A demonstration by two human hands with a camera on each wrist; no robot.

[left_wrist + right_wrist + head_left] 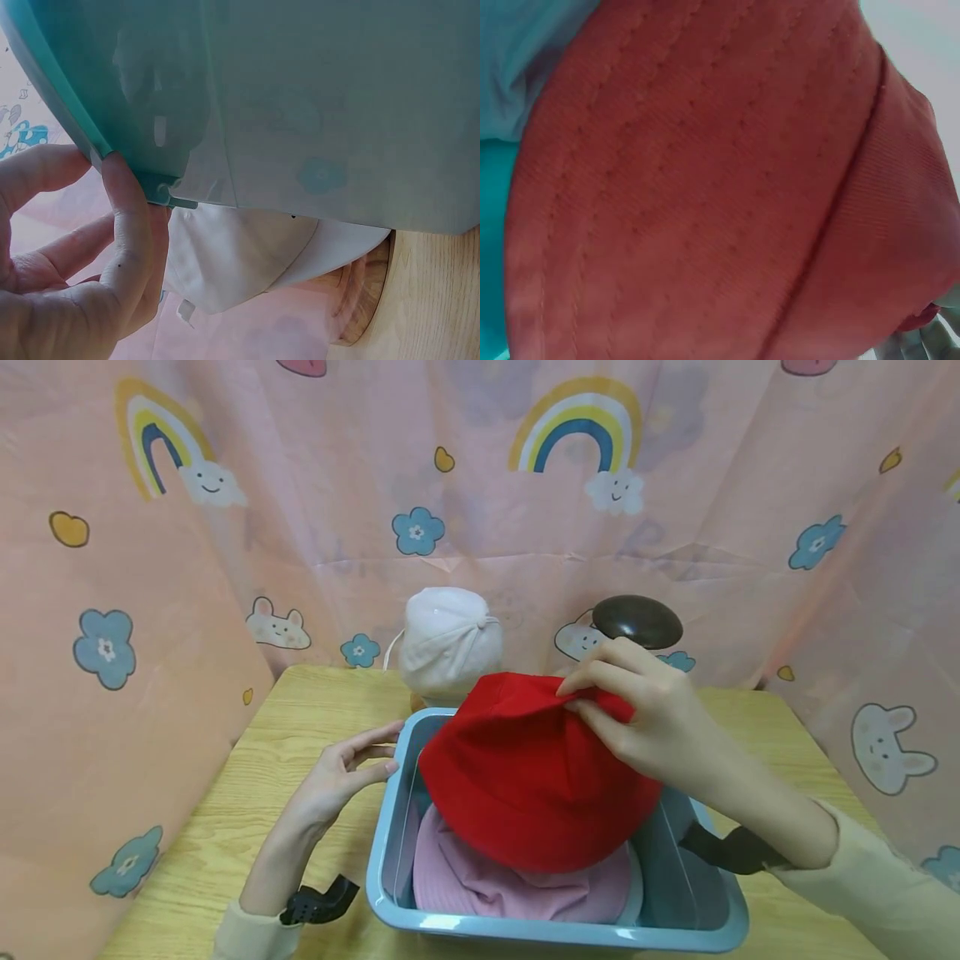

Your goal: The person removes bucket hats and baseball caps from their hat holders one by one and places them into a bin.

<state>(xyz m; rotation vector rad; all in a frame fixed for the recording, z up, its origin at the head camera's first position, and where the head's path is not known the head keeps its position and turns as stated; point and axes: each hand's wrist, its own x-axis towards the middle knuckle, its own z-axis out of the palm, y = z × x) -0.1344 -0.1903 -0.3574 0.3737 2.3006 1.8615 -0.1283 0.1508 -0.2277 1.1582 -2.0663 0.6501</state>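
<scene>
A red bucket hat (525, 785) is held up by its crown above a blue plastic bin (384, 860). My right hand (648, 710) pinches a fold of the crown between thumb and fingers. In the right wrist view the hat's stitched brim (682, 180) fills most of the picture. Below it, inside the bin, lies a pink hat (480, 877), partly hidden by the red one. My left hand (341, 772) grips the bin's left rim near the far corner; in the left wrist view the thumb and fingertips pinch that rim (86, 142).
Behind the bin a white cap (450, 639) sits on a stand with a wooden base (367, 292). A dark brown rounded top (637, 620) stands at the back right, beyond my right hand. The wooden table (300, 718) meets a pink patterned curtain (337, 510) behind.
</scene>
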